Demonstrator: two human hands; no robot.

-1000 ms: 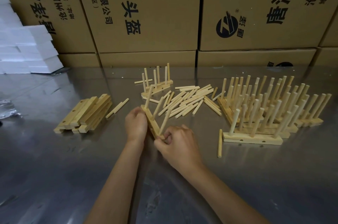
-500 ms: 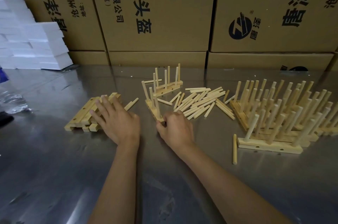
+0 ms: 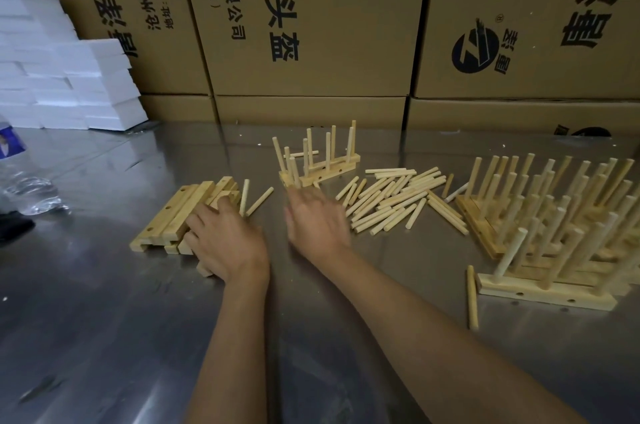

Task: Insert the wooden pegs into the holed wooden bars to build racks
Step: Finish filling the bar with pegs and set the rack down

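Cardboard boxes (image 3: 311,18) printed with black characters form a wall along the far edge of the steel worktop (image 3: 104,337). White foam blocks (image 3: 69,77) are stacked at the far left, and a clear plastic bottle (image 3: 20,181) lies near the left edge.

On the right, a dense cluster of finished racks (image 3: 561,215) stands with pegs pointing up; the nearest rack (image 3: 547,292) has a single loose peg (image 3: 472,295) lying just beside its left end. At the left centre sits a stack of holed wooden bars (image 3: 176,215), laid flat side by side, with two more pegs (image 3: 258,202) lying just to its right. Behind the hands, two small racks (image 3: 318,164) with upright pegs stand close together, the front one leaning slightly. Between these and the finished cluster lies a pile of loose pegs (image 3: 391,198), spread flat on the steel.

The left hand (image 3: 227,243) rests on the near right corner of the bar stack, fingers curled down over a bar (image 3: 204,269) whose end pokes out beneath the palm. The right hand (image 3: 317,222) is blurred, palm down with fingers extended toward the base of the front small rack; whether the fingertips touch it cannot be told.
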